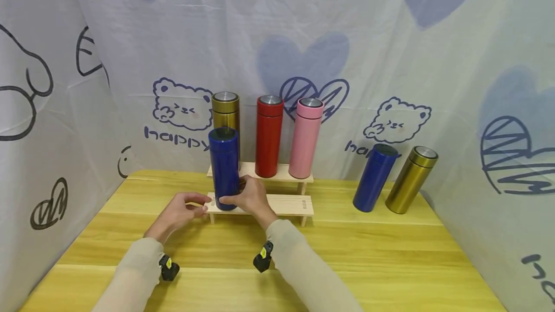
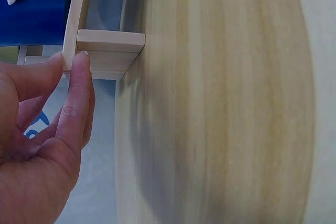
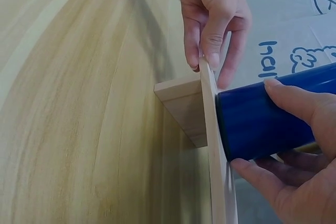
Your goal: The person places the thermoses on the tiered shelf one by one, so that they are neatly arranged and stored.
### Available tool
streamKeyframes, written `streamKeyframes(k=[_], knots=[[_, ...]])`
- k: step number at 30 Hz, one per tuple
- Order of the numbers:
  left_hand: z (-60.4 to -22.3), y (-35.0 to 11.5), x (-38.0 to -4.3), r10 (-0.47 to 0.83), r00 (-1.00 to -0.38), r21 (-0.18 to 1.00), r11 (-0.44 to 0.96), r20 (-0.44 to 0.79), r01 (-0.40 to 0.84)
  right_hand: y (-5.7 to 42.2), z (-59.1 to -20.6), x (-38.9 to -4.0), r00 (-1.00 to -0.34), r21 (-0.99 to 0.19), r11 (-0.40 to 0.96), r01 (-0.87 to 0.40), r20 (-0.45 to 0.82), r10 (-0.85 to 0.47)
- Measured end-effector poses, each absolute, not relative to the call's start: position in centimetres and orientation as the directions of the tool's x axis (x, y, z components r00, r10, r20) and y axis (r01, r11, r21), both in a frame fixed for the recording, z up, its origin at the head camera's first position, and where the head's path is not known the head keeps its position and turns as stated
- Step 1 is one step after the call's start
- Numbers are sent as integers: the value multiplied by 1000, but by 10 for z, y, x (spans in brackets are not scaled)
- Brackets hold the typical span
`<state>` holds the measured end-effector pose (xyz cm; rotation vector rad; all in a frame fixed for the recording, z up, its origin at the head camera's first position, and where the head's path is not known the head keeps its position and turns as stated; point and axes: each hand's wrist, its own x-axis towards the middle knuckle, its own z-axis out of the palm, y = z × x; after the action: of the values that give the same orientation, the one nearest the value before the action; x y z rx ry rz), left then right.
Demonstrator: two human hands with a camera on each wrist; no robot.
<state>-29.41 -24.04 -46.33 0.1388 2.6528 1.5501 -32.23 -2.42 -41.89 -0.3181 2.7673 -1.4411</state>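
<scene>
At the far left, the pale cloth [image 1: 243, 18] is hanging with dark line drawings on it, and it is running on behind the worktop [image 1: 368, 254] and round to the right side. Your left grip [image 1: 184, 210] is pinching the left end of the lower shelf [image 1: 286, 204], fingertips pressing on both sides of the thin board. Just right of those fingertips, the blue bottle [image 1: 225, 167] is standing upright near that end of the lower shelf, its base meeting the board and its dark top facing up. Behind it, the gold bottle [image 1: 226, 118] is rising above the upper shelf [image 1: 282, 171], its lower part hiding from the head view. Your right grip [image 1: 253, 199] is holding the blue bottle low down, the thumb lying across its front and the fingers curling round its right side. Farther along the upper shelf, the red bottle [image 1: 269, 141] is standing, and the pink bottle [image 1: 305, 141] is standing near it toward the right end. Well apart on the right, the second blue bottle [image 1: 375, 179] is standing on the worktop, and the second gold bottle [image 1: 409, 182] is standing just beside it.
</scene>
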Motion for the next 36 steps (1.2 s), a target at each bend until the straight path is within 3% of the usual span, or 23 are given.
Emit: streamKeyframes(k=[10, 19, 36], knots=[[-464, -241, -294, 114, -993, 878, 476, -4, 51, -17, -420, -322, -974, -860, 477, -181, 90, -208], [-464, -240, -295, 107, -994, 880, 473, -11, 42, 24, -415, -318, -971, -924, 352, -150, 72, -226], [-462, -240, -294, 117, -993, 885, 463, -5, 51, 110, -395, -297, -962, -897, 359, -256, 202, -182]])
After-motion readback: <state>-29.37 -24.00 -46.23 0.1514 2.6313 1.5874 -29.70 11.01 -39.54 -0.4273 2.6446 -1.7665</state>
